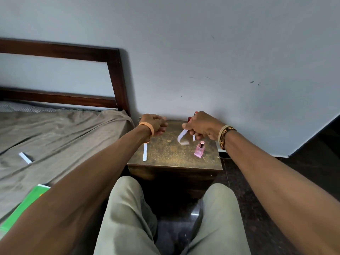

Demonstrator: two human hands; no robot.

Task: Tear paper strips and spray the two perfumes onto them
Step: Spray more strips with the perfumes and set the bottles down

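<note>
Fingers of the left hand [155,125] are curled into a loose fist above the back left of the bench [171,155]; whether they pinch anything cannot be told. Further left, one torn paper strip [25,157] lies on the bed [60,137], near a green pad [25,207] at its near edge. A second strip [145,152] lies flat along the bench's left edge. Moving right, the right hand [202,126] grips a curling white strip [182,138] together with a red object [191,117], probably one perfume. The pink perfume bottle [199,149] stands upright near the bench's right side. Tearing looks largely done; spraying appears to be under way or remaining. The bench is small, against the wall, with bare middle space.
</note>
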